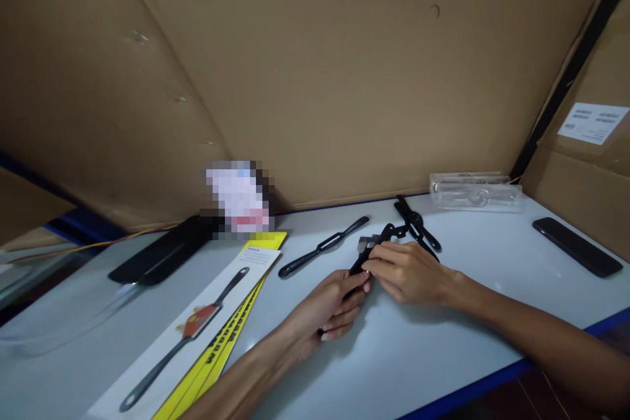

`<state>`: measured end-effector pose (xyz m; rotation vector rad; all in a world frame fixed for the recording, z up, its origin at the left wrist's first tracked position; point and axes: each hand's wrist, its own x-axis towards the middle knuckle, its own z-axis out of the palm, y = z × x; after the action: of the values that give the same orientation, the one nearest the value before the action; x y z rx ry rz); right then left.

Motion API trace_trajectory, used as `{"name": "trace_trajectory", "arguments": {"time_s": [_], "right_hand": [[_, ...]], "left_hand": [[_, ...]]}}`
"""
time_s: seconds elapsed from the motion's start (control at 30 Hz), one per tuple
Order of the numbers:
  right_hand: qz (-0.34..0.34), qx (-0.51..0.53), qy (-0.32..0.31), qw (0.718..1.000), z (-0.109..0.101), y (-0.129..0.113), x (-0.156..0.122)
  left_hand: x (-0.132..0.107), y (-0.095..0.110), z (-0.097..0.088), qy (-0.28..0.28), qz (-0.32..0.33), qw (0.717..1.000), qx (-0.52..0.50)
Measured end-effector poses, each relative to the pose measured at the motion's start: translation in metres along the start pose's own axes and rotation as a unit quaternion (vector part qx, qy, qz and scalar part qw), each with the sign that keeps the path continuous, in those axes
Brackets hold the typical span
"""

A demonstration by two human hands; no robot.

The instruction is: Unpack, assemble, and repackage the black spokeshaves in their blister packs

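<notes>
My left hand (342, 305) has its fingers wrapped round the lower end of a slim black long-handled part (381, 236), which points up and away from me. My right hand (406, 269) pinches the same part near its middle, fingertips close to my left thumb. A small grey piece (365, 243) shows beside it, partly hidden. To the left lies a loose black handle with a slot in its middle (331, 246). Just beyond my right hand, more black handle pieces (417, 222) lie crossed.
A printed card (207, 321) picturing a handled tool lies over yellow cards (229, 335) at left. Behind are a phone with a blurred screen (239, 197) and a flat black object (157, 256). Clear plastic packaging (475, 193) and a black oblong piece (577, 246) are at right.
</notes>
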<state>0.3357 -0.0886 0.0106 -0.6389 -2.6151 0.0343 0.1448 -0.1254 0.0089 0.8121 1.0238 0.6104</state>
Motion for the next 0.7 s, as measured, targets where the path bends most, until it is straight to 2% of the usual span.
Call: {"name": "trace_trajectory", "arguments": {"time_s": [0.2,0.33,0.43,0.6,0.7], "right_hand": [[0.047,0.101,0.047,0.993,0.004,0.002,0.002],[0.076,0.099,0.063,0.990,0.003,0.002,0.004],[0.049,0.079,0.058,0.994,-0.003,0.004,0.006],[-0.040,-0.002,0.027,0.999,-0.009,0.005,0.007],[-0.060,-0.024,0.023,0.998,-0.008,0.003,0.007]], "left_hand": [[-0.001,-0.001,0.001,-0.004,-0.002,1.000,0.013],[0.000,-0.002,0.000,-0.013,-0.006,1.000,0.018],[0.000,-0.003,-0.001,-0.018,-0.004,0.999,0.029],[0.001,-0.004,-0.002,-0.015,-0.008,0.999,0.041],[0.001,-0.004,-0.003,-0.009,-0.009,0.999,0.037]]}}
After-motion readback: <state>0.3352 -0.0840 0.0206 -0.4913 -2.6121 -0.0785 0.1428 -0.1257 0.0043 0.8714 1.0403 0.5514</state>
